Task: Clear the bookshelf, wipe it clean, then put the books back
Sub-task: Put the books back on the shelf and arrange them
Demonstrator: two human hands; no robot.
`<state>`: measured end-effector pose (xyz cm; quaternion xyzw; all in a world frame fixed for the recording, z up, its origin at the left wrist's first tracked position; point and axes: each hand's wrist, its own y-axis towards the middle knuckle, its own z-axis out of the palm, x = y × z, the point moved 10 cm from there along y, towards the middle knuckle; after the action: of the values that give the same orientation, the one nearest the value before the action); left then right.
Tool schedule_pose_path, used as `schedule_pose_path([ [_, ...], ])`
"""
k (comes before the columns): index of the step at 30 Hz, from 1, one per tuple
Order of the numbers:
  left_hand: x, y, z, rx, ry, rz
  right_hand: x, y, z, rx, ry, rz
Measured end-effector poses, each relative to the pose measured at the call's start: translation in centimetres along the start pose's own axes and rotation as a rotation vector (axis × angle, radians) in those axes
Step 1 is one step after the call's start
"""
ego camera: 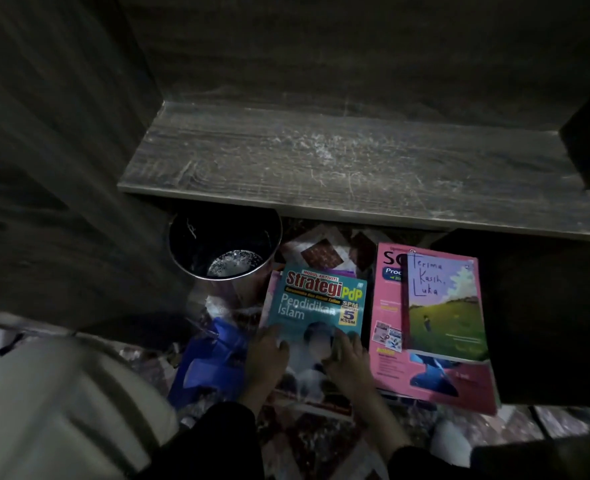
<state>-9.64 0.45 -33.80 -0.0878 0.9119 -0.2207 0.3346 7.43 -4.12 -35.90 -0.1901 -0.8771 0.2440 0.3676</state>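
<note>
Left hand (265,355): reaching forward, fingers curling round the lower-left edge of the teal workbook (321,303).
Right hand (347,358): lying palm-down, fingers loosely apart on its cover.
Teal workbook: lying on a floor pile below the dusty shelf (355,168).

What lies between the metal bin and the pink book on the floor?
In the head view, the teal Strategi PdP book lies between the metal bin and the pink book.
</note>
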Motion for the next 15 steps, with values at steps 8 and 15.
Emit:
schedule_pose_path([
  [8,1.1,1.6,2.5,0.093,0.126,0.073,-1.8,1.5,1.3,0.01,0.098,0.19],
  [15,2.6,2.6,2.5,0.067,0.104,0.011,-3.0,2.9,1.3,-0.059,0.203,0.177],
])
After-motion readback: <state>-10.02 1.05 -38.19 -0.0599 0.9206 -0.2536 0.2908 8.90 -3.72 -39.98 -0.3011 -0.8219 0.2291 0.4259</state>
